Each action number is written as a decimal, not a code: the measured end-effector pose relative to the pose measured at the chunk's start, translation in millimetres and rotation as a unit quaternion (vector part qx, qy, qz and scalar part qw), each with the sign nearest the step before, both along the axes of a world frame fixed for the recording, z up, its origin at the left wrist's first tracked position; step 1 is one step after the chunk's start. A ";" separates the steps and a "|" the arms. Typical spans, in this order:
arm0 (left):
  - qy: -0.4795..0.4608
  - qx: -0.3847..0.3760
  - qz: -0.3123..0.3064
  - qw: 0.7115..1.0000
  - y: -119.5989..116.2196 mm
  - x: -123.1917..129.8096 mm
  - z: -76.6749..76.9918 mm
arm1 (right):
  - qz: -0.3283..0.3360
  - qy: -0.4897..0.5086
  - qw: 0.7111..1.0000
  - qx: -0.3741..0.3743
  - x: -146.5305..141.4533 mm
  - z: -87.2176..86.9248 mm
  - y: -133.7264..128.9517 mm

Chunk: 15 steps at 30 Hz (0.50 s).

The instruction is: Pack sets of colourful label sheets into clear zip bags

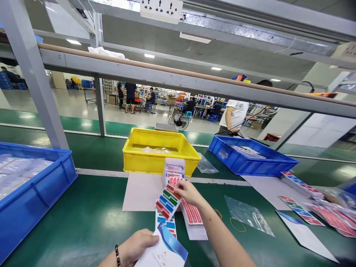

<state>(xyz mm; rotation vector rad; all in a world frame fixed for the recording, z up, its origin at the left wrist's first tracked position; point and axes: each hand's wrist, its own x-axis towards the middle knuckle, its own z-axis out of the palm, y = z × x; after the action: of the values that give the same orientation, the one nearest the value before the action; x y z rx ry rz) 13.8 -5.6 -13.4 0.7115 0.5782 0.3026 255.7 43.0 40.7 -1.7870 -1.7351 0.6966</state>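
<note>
My left hand [139, 243], with a beaded bracelet at the wrist, grips a white booklet or envelope [164, 252] with a blue wave design, low in the view. Above it, my right hand [187, 192] pinches a sticker sheet [169, 202] with red, blue, green and orange strips. That sheet is tilted and slightly blurred. Under it lies another coloured sheet [167, 221] on the bench. Beside my right forearm rests a stack of red-and-white printed sheets [192, 214]. Just beyond my right fingers, more printed sheets [174, 168] stand against the yellow bin.
A yellow bin [155, 163] holds clear plastic. Blue bins stand at left [36, 196] and right [250, 167]. Rubber bands [237, 225] and a clear bag [249, 215] lie right of my arm, with more printed sheets [303, 211] beyond. A metal shelf beam [178, 78] crosses overhead.
</note>
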 end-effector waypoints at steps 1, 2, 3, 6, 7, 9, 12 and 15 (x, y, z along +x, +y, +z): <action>0.000 -0.002 0.005 1.000 0.5 0.2 0.6 | -0.008 0.032 0.999 0.013 6.3 6.8 -2.2; 0.000 -0.007 0.012 1.000 1.0 0.6 1.2 | -0.015 0.063 0.998 0.024 11.6 13.2 -5.3; 0.000 -0.013 0.020 1.000 1.4 1.2 1.8 | -0.021 0.089 0.995 0.032 15.2 18.8 -9.2; 0.000 -0.035 0.056 0.998 1.6 4.0 4.3 | -0.022 0.160 0.986 0.036 11.0 25.7 -24.2; -0.004 -0.045 0.068 0.997 1.0 5.1 5.4 | -0.015 0.190 0.981 0.026 3.9 24.0 -29.6; -0.019 -0.070 0.094 0.993 -0.7 7.2 7.6 | 0.005 0.250 0.968 -0.006 -16.8 15.2 -39.9; -0.036 -0.091 0.117 0.988 -3.2 9.0 9.6 | 0.017 0.238 0.970 -0.038 -49.3 -2.3 -52.4; -0.026 -0.059 0.114 0.991 -3.4 8.4 10.3 | -0.007 0.093 0.995 0.023 -56.6 -11.7 -59.8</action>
<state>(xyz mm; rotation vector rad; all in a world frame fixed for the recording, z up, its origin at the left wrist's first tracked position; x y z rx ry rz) 22.2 -9.0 -3.0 0.5221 0.6245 0.4934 199.1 -16.8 29.0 -1.6464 -1.6014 0.7848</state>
